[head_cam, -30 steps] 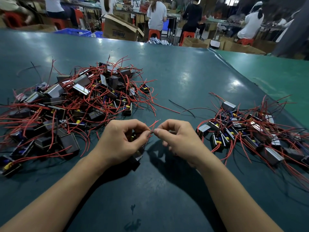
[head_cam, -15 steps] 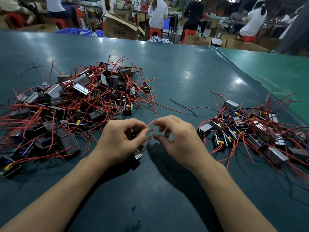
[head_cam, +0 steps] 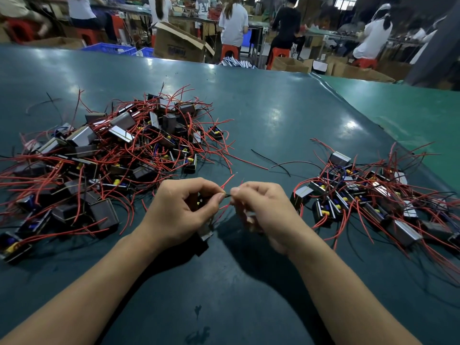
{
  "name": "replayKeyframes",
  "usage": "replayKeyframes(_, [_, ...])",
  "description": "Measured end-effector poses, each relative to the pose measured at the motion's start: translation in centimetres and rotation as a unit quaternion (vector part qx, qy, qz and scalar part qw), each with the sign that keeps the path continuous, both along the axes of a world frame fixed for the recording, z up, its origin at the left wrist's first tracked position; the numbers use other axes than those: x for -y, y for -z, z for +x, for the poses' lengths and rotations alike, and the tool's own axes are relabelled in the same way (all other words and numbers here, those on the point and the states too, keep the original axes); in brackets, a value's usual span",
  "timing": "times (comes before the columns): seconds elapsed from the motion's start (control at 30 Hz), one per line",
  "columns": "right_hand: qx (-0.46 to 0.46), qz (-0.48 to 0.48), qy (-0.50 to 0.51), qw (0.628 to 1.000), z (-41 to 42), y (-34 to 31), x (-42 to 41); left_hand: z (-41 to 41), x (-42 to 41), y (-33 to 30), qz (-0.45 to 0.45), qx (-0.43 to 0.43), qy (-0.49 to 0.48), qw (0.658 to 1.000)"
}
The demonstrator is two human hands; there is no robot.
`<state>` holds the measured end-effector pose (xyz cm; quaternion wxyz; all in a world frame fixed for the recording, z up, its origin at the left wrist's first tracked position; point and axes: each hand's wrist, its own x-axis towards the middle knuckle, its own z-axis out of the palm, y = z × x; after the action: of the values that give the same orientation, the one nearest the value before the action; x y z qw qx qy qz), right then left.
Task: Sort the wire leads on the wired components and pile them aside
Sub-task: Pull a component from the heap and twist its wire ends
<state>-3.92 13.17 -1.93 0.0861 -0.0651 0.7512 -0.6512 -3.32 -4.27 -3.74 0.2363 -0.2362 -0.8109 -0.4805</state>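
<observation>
Two hands meet in the middle, close over the dark green table. The left hand curls round a small black part, which pokes out below the palm. The right hand pinches a thin wire with finger and thumb, tip to tip with the left thumb. Two red wire ends stick up toward 12 o'clock. A big pile of parts sits at 10 o'clock. A smaller pile sits at 3 o'clock. A loose black wire lies between the piles.
</observation>
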Motion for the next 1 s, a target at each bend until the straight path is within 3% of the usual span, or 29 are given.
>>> replayKeyframes(0.07, [0.268,-0.201,0.013,0.942,-0.2,-0.3,0.2,0.2,-0.3,-0.1,-0.037,-0.030,-0.008,0.999])
replayKeyframes(0.13, [0.338,-0.256,0.003,0.906,-0.1,-0.6,0.2,0.3,-0.5,0.0,-0.057,-0.040,-0.007,0.998])
replayKeyframes(0.23, [0.184,-0.132,0.016,0.974,0.0,-0.3,-0.1,0.2,-0.4,-0.1,-0.035,-0.023,-0.013,0.999])
replayKeyframes(0.43, [0.044,-0.043,0.130,0.990,-1.6,0.0,-2.0,0.5,-0.1,-0.4,-0.006,0.000,-0.006,1.000])
replayKeyframes(0.57, [0.079,-0.055,0.051,0.994,-1.1,0.8,-0.7,0.4,0.3,-0.4,0.013,0.013,0.014,1.000])
replayKeyframes(0.73, [0.026,-0.101,0.042,0.994,-1.5,0.8,-0.5,0.0,0.1,-0.7,0.025,-0.049,-0.027,0.998])
replayKeyframes(0.87, [0.013,-0.148,0.030,0.988,-1.4,0.8,-0.4,-0.6,0.3,-0.4,0.032,0.047,-0.062,0.996])
replayKeyframes(1.0, [-0.023,-0.176,0.013,0.984,-1.4,0.8,-0.4,-0.4,0.2,-0.6,0.033,0.158,0.023,0.987])
